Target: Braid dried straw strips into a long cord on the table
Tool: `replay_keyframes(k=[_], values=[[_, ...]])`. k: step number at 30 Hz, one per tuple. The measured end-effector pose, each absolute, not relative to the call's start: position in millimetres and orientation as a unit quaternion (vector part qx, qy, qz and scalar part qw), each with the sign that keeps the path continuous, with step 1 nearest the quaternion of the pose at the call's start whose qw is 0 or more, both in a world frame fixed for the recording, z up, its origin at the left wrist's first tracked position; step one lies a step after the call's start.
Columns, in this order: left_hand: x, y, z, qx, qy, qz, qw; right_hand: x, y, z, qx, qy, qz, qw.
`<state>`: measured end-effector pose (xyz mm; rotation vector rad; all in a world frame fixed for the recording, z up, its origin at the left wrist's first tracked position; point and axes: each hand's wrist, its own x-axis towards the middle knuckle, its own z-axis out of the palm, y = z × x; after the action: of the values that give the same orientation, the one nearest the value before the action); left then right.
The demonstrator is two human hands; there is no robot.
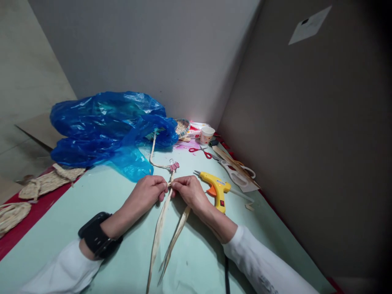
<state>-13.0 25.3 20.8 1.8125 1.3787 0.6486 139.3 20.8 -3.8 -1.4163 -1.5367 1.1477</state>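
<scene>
My left hand (149,192) and my right hand (190,191) meet at the middle of the pale green table (101,204). Both are closed, pinching pale dried straw strips (159,232) between their fingertips. The loose ends of the strips trail toward me across the table. Beyond my fingers a braided cord (153,153) of the same straw runs away, held by a pink binder clip (174,165), and disappears under a blue plastic bag (107,122). A black band (96,239) wraps my left wrist.
A yellow glue gun (217,188) lies just right of my right hand. White scissors (237,175), red scissors (200,151), a paper cup (207,134) and a small woven basket (183,127) sit near the corner. Woven straw pieces (45,181) lie at the left on red cloth.
</scene>
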Motion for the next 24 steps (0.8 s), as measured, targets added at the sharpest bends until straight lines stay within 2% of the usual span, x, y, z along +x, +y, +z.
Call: replay_keyframes(k=[10, 13, 17, 20, 24], values=[[14.2, -10.6, 9.2, 0.792, 0.543, 0.214, 0.182, 144.1, 21.6, 4.8, -0.498, -0.476, 0.613, 0.387], [11.0, -8.3, 11.1, 0.817, 0.514, 0.210, 0.155, 142.8, 21.4, 7.2, -0.495, -0.440, 0.632, 0.402], [-2.1, 8.4, 25.2, 0.776, 0.558, 0.262, 0.129, 140.8, 20.2, 9.3, -0.488, -0.408, 0.651, 0.415], [-7.7, 22.0, 29.8, 0.762, 0.567, 0.257, 0.178, 141.3, 19.4, 9.3, -0.478, -0.391, 0.666, 0.419], [-4.9, 31.4, 22.4, 0.755, 0.510, 0.235, 0.339, 143.3, 18.8, 7.3, -0.473, -0.385, 0.677, 0.413]])
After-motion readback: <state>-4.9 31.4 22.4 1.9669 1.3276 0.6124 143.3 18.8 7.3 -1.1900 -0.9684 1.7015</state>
